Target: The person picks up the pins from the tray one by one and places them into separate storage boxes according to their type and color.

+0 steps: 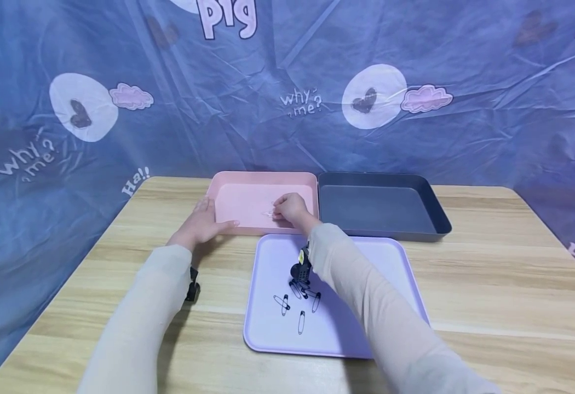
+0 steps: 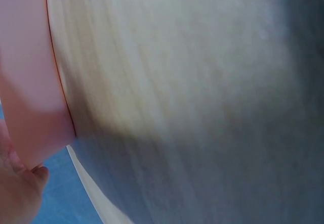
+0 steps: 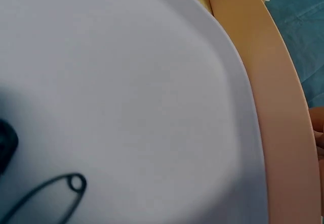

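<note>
Right hand (image 1: 291, 209) reaching into pink tray (image 1: 248, 189), fingers curled down and pinching small pale safety pin (image 1: 268, 213) just above tray floor. Left hand (image 1: 203, 221) resting against near-left corner of same tray, fingers extended and relaxed along rim, thumb on wooden table (image 1: 489, 273). Dark grey tray (image 1: 381, 205) touching pink tray on its right side. Lavender tray (image 1: 391, 262) just in front of both, closer to person, under right forearm. About 4 black safety pins (image 1: 297, 301) scattered on lavender tray, near its middle and left part, well apart from pinched pin. Black wrist-mounted camera (image 1: 300, 269) on right forearm above pins. Blurred left wrist view: pink tray edge (image 2: 30, 92) against table. Right wrist view: 1 black pin (image 3: 50, 196) on lavender surface, pink tray wall beside.
</note>
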Available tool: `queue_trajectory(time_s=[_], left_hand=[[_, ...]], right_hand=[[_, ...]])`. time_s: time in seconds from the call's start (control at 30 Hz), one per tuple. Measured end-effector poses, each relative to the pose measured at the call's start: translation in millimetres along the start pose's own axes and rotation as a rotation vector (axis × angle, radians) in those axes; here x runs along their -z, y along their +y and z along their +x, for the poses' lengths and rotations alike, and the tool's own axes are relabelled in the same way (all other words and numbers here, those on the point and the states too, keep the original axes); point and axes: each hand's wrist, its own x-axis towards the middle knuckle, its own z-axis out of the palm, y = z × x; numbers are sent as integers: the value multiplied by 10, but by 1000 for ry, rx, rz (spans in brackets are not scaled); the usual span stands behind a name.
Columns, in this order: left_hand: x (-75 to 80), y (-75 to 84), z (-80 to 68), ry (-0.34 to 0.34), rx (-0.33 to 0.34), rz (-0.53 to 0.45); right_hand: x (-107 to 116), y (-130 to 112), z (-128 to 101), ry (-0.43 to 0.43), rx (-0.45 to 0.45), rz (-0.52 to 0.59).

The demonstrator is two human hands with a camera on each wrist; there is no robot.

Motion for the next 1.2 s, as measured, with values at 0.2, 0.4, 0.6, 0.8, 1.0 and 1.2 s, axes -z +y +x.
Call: queue_trajectory(time_s=[0.2,0.4,0.6,0.8,1.0,1.2], left_hand=[[1,4,-15,-1,-1,-3],[9,11,-18,-9,-4,-5],[18,11,-15,-12,-5,-15],[1,9,-1,-13,-11,-10],[-2,-6,-11,-12,-12,-2],[-6,-20,-35,-7,-15,18]], right_hand=[[90,-511,-566,43,-15,-101],[208,-711,-877,-1,3,-89],[305,-718,-981,-57,36,-59],[422,-713,-1133,-80,64,-85],[500,-715,-1273,-98,62,-27],[586,-728,-1423,-130,71,-30]])
